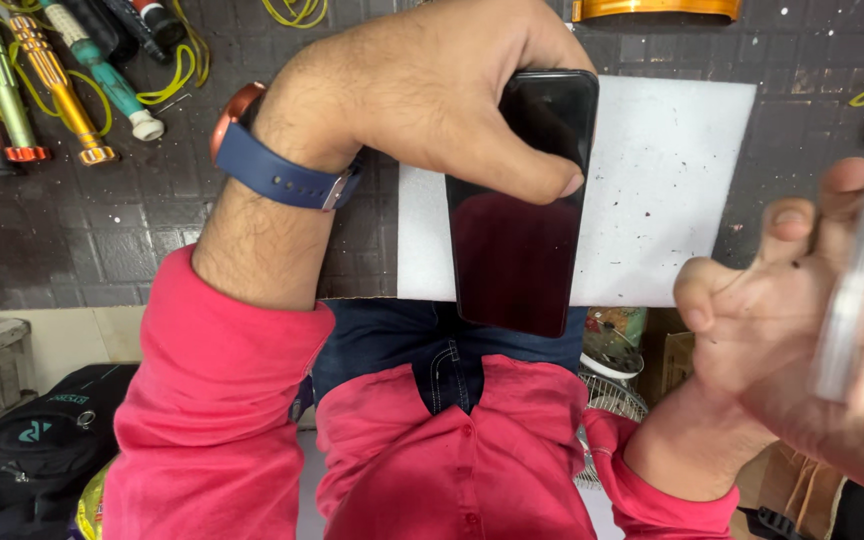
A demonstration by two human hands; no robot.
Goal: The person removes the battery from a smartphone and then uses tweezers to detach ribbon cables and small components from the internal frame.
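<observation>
- The black smartphone (522, 200) lies glass-up on a white foam pad (662, 190) on the dark gridded counter (102, 230), its long axis running from the far side of the pad back toward the person's body, the near end overhanging the counter's edge.
- The left hand (422, 90) is on it: its grip is clamped on the phone's far end, thumb across the glass, fingers curled over the top edge.
- The right hand (812, 300) hovers well apart to the phone's right, off the pad and raised toward the camera.
- Its grip is loosely closed around a thin clear plastic strip (857, 270), blurred, standing roughly parallel to the phone's long axis.
- Precision screwdrivers (42, 70) lie beyond the left wrist, well apart from either grip.
</observation>
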